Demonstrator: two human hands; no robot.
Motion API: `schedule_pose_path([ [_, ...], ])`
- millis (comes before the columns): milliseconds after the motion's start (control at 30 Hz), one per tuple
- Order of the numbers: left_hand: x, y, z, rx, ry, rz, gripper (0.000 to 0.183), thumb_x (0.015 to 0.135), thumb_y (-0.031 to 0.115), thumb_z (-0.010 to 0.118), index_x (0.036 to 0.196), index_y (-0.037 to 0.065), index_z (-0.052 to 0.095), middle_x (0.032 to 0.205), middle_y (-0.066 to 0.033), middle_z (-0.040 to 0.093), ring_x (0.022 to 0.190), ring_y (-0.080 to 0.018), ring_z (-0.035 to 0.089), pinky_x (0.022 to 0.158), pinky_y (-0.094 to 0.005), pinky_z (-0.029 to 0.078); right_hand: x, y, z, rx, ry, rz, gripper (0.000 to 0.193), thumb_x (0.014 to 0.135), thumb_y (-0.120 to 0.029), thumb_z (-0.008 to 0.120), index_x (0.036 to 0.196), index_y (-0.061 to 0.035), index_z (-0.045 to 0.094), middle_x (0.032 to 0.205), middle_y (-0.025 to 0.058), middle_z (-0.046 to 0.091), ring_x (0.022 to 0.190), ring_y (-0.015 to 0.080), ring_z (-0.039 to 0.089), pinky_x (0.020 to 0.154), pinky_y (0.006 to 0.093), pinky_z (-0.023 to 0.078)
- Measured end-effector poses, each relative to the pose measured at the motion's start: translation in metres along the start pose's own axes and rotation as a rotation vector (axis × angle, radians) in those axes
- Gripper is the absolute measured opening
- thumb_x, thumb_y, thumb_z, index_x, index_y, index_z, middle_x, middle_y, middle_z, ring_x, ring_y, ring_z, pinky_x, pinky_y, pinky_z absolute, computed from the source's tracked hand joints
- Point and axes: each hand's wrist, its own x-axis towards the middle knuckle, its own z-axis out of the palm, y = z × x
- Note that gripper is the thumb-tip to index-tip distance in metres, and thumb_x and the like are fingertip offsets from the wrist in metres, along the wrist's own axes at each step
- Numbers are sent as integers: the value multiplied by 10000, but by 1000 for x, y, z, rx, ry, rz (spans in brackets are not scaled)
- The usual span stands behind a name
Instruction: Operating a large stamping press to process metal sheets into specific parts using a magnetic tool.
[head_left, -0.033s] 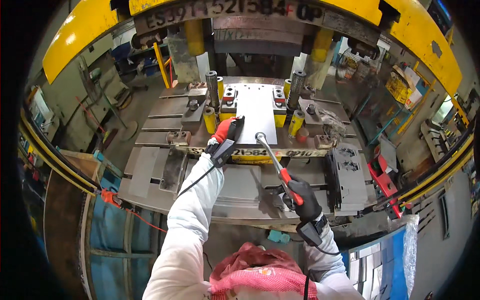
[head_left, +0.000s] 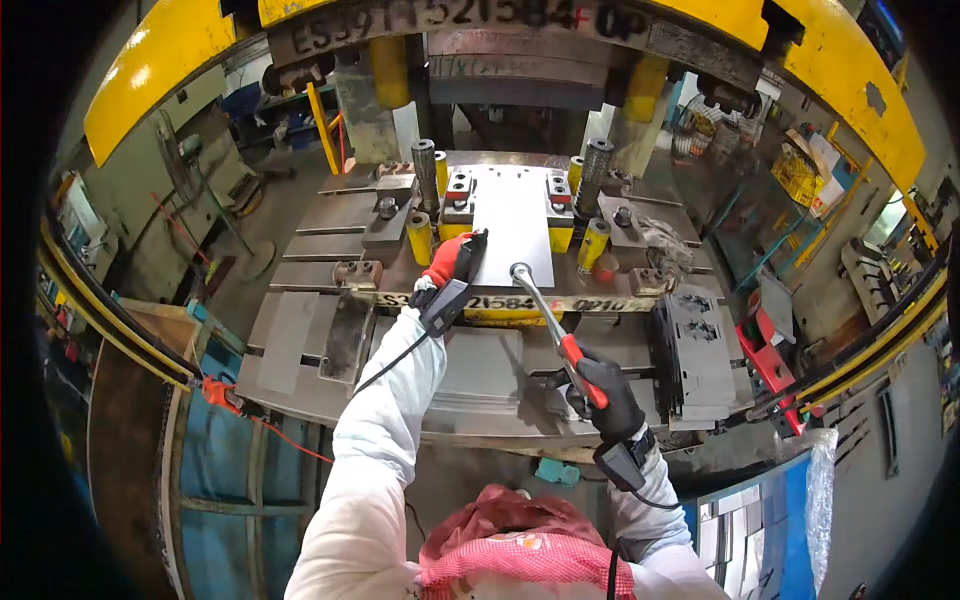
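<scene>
A pale flat metal sheet (head_left: 515, 215) lies lengthwise across the middle of a press die (head_left: 430, 275), between its guide posts. My left hand (head_left: 450, 260), in a red glove with a black strap, is closed at the left edge of the sheet; its fingertips are partly hidden. In a black glove, my right hand (head_left: 610, 395) is wrapped round the red grip of a long metal tool (head_left: 545, 312) shaped like a ratchet wrench. The tool's round head rests on the sheet near its front edge.
Guide posts (head_left: 595, 165) stand at both sides of the sheet. Nearer me, stacked flat sheets (head_left: 475, 370) lie on the bed, with piled cut metal plates (head_left: 700, 350) to the right. The yellow press frame (head_left: 850, 95) arches overhead. A red toolbox (head_left: 765, 365) stands at right.
</scene>
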Motion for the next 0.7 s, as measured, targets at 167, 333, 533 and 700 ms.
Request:
schedule_pose_path([
  [167, -28, 83, 27, -1185, 178, -552, 488, 846, 409, 469, 1151, 28, 467, 933, -102, 606, 737, -212, 607, 620, -325, 504, -1, 1, 3, -5, 74, -24, 515, 788, -295, 500, 1187, 25, 439, 680, -37, 436, 495, 31, 395, 433, 186, 314],
  [333, -34, 109, 38, -1402, 234, -543, 359, 870, 386, 433, 1108, 118, 465, 803, -145, 613, 594, -250, 604, 480, -311, 504, 0, -6, 9, -80, 82, -25, 504, 779, -367, 473, 1135, -11, 466, 776, 150, 594, 421, 68, 366, 373, 180, 278],
  [533, -27, 101, 43, -1423, 289, -569, 326, 864, 356, 452, 1042, 84, 471, 751, -198, 600, 584, -293, 600, 526, -356, 524, 0, -10, 6, 18, 84, 30, 512, 738, -348, 515, 1148, -44, 476, 750, 44, 567, 434, 55, 371, 371, 186, 266],
  [700, -28, 91, 49, -1352, 360, -539, 328, 861, 348, 460, 1021, 64, 489, 721, -185, 600, 563, -283, 591, 502, -351, 513, 2, -7, 4, 31, 85, 42, 519, 733, -350, 523, 1148, -41, 476, 766, 56, 568, 428, 61, 366, 361, 189, 258],
])
